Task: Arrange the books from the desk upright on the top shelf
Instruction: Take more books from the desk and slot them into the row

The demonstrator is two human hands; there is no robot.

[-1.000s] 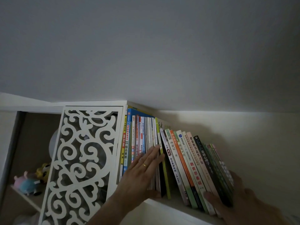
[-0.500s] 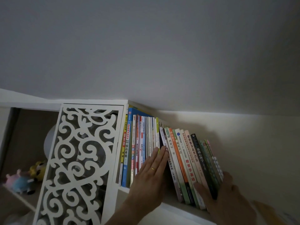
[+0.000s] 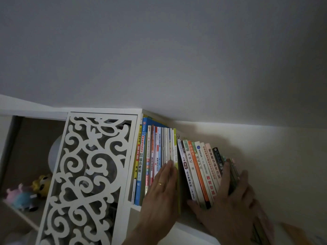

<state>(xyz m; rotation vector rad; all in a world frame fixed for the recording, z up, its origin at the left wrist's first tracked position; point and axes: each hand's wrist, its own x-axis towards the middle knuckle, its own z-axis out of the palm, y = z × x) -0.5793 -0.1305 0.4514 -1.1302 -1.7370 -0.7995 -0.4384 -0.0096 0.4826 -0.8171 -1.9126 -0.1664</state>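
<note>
A row of books stands on the top shelf (image 3: 187, 224). The left group of thin books (image 3: 155, 151) stands upright against the white carved panel. The right group (image 3: 200, 167) leans slightly, spines outward. My left hand (image 3: 163, 188) lies flat with straight fingers against the spines of the left group. My right hand (image 3: 230, 197) wraps around the right group, thumb under the spines at the front, fingers up along the dark outer books (image 3: 232, 172). A narrow dark gap separates the two groups.
A white carved lattice panel (image 3: 85, 177) closes the shelf's left side. Behind it an open compartment holds small plush toys (image 3: 24, 193) and a pale round object (image 3: 54, 152). The ceiling and a cream wall (image 3: 274, 165) bound the shelf above and right.
The right group of books has been pushed more upright and closer to the left group. My right hand moved up around them; my left hand stays pressed on the left spines.
</note>
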